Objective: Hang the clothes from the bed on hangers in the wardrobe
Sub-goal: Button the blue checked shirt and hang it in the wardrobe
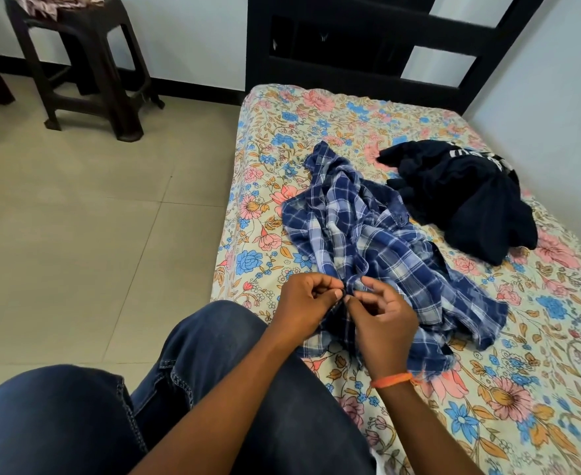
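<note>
A blue and white plaid shirt [367,234] lies crumpled on the bed [316,125], which has a floral sheet. My left hand [304,299] pinches the shirt's near edge between thumb and fingertips. My right hand [381,317], with an orange band at the wrist, pinches the same edge just beside it. The two hands nearly touch at the fabric. A dark navy garment [463,197] with white lettering sits bunched farther back on the right of the bed. No hanger or wardrobe is in view.
My knees in blue jeans [193,389] fill the lower left. A dark plastic stool [86,63] with patterned cloth on top stands on the tiled floor at the back left. A black headboard [367,39] rises behind the bed; a pale wall runs along the right.
</note>
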The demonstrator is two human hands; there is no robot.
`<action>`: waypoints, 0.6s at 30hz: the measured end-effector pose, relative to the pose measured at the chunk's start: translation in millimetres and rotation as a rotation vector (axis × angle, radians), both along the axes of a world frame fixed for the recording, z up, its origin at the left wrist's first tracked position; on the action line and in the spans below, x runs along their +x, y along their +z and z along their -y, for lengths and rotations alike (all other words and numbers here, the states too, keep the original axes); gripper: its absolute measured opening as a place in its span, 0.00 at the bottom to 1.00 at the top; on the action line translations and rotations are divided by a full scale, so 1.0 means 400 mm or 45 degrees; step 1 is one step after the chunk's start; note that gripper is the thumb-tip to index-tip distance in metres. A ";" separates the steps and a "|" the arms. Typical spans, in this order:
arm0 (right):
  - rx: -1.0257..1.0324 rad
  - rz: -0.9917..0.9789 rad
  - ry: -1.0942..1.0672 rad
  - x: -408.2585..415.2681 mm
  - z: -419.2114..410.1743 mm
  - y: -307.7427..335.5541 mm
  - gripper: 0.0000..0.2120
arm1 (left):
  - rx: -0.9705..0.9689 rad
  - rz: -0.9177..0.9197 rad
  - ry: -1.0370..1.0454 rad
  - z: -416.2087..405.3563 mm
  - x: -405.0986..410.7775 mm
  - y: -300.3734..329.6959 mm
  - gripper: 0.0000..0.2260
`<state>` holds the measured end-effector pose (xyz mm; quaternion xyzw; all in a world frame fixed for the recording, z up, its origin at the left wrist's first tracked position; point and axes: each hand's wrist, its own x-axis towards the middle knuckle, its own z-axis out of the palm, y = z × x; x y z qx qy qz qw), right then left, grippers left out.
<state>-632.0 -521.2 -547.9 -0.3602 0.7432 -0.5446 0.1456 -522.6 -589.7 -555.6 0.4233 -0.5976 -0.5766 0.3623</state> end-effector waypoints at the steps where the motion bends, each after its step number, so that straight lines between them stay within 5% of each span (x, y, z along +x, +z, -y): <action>1: 0.001 0.048 -0.013 0.000 -0.001 0.001 0.16 | 0.003 -0.002 -0.001 0.000 -0.001 -0.001 0.06; 12: -0.178 0.058 -0.050 -0.008 0.010 0.025 0.14 | -0.144 0.212 0.011 -0.016 -0.006 -0.001 0.03; 18: -0.153 -0.077 0.070 0.015 -0.001 0.001 0.12 | -0.037 0.074 0.015 -0.009 -0.001 0.003 0.03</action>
